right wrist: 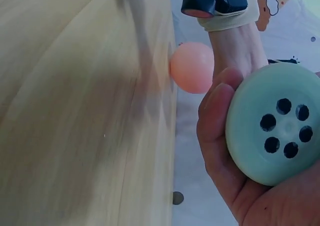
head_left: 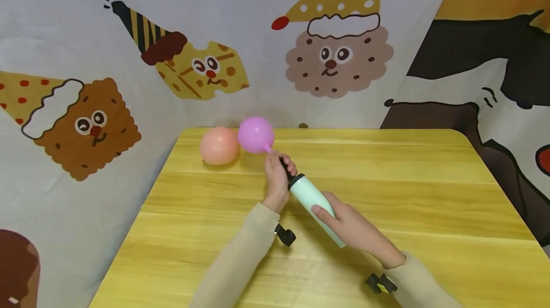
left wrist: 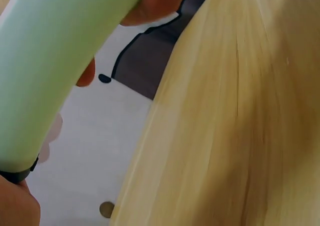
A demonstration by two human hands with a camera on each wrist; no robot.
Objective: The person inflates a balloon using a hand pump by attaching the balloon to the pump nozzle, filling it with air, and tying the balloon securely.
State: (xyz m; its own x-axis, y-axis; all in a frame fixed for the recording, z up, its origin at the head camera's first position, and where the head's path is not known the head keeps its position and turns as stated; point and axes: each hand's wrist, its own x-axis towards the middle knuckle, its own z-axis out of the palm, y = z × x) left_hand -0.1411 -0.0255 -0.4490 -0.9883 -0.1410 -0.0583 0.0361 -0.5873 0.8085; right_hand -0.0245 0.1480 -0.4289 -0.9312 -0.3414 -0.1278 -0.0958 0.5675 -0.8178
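A mint-green balloon pump (head_left: pixel 311 198) slants between my two hands, its black nozzle end toward the back of the table. My left hand (head_left: pixel 277 176) grips that black end, with the neck of a small pink balloon (head_left: pixel 256 135) at the fingertips. Round the green barrel curls my right hand (head_left: pixel 345 219), thumb on top. The right wrist view shows the pump's round end (right wrist: pixel 280 128) with several holes, the palm and fingers wrapped about it. In the left wrist view the barrel (left wrist: pixel 55 61) fills the upper left; the balloon is out of sight there.
An inflated peach balloon (head_left: pixel 219 146) rests at the back left of the wooden table (head_left: pixel 408 184), beside the pink one. Behind stands a white cloth backdrop (head_left: pixel 258 16) with cartoon biscuit and cheese figures. Black wrist cameras (head_left: pixel 285 235) sit on both sleeves.
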